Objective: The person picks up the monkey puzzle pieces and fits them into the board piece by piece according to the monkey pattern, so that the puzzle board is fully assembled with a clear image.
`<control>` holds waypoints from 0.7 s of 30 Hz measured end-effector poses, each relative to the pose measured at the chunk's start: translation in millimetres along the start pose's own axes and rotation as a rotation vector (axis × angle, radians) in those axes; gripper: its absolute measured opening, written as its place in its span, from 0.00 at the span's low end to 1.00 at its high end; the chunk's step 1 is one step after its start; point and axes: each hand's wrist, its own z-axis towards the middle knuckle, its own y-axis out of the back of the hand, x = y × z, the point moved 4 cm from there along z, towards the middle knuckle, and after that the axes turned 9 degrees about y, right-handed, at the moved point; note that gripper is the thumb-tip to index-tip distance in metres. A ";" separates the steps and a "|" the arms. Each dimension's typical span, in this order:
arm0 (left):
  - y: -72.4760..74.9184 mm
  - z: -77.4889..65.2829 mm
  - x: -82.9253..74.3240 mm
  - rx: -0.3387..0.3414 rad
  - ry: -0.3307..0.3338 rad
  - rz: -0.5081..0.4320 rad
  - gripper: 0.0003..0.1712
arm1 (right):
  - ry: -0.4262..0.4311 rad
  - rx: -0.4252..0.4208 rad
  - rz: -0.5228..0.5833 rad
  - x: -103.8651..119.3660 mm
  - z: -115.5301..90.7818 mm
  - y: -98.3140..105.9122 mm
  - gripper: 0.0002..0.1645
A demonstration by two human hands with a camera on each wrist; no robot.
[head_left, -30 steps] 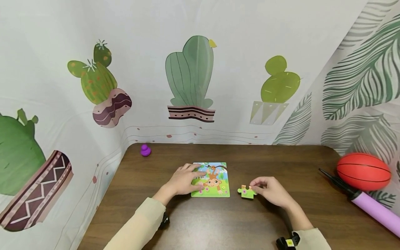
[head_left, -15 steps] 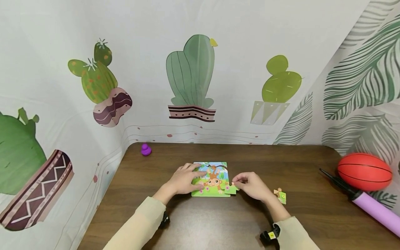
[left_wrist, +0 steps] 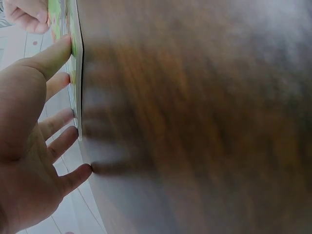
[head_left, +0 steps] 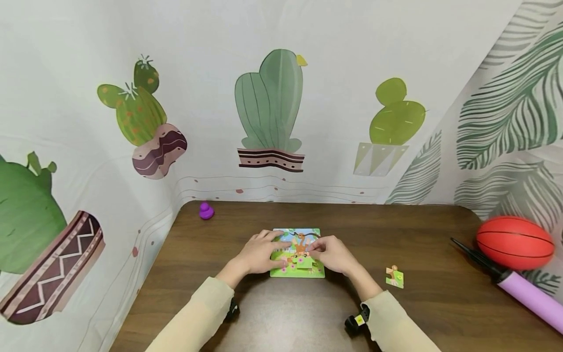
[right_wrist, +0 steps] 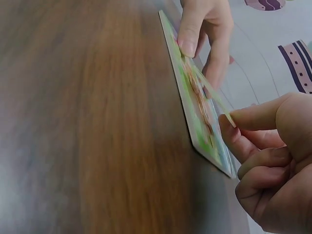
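A monkey-picture puzzle board [head_left: 290, 274] lies flat near the middle of the table in the head view. My left hand [head_left: 259, 252] rests on its left side with fingers spread and straight. In the left wrist view the thumb and fingertips of the left hand [left_wrist: 24, 117] lie along the board's edge. My right hand [head_left: 336, 255] holds a green puzzle piece [head_left: 303, 262] over the board's lower middle. The right wrist view shows that piece [right_wrist: 214, 95] pinched between thumb and index finger, tilted above the board [right_wrist: 210, 157].
To the right on the brown table [head_left: 281, 313] lies another puzzle piece [head_left: 395, 277]. A purple rubber duck [head_left: 205, 211] sits at the back left corner. At the far right are a red ball [head_left: 514, 243] and a lilac hand pump [head_left: 530, 298] with a black nozzle.
My right hand has carried the puzzle piece leftward from the table to over the board. The other piece at the right has come into view. My left hand has stayed in place.
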 end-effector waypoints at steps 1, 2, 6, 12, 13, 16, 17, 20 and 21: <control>0.0 0.0 -0.1 0.002 0.001 -0.003 0.34 | -0.004 0.003 0.002 0.5 1.4 -1.5 0.06; -0.1 0.0 -0.2 0.002 0.001 -0.004 0.34 | -0.006 0.004 0.000 1.1 2.8 -2.9 0.06; 0.6 -0.4 -0.5 0.002 -0.001 -0.007 0.34 | -0.019 0.012 0.005 4.2 6.1 -7.3 0.05; 1.8 -1.3 -1.2 -0.007 -0.010 -0.002 0.34 | -0.034 0.025 0.011 8.3 8.4 -13.3 0.05; 1.8 -1.3 -1.3 -0.008 -0.011 -0.001 0.34 | -0.038 0.024 0.012 8.5 9.0 -14.1 0.06; 1.4 -1.3 -1.1 -0.007 -0.010 -0.001 0.34 | -0.060 0.014 0.009 9.1 10.4 -15.6 0.06; 1.3 -1.3 -1.1 -0.005 -0.008 -0.002 0.34 | -0.071 0.008 0.005 9.3 10.9 -15.7 0.06; 1.1 -1.1 -1.1 -0.007 -0.008 -0.002 0.34 | -0.088 -0.015 -0.009 10.2 12.6 -15.9 0.05; 1.2 -1.1 -1.1 -0.008 -0.009 -0.003 0.34 | -0.093 -0.020 -0.019 10.2 13.4 -16.0 0.05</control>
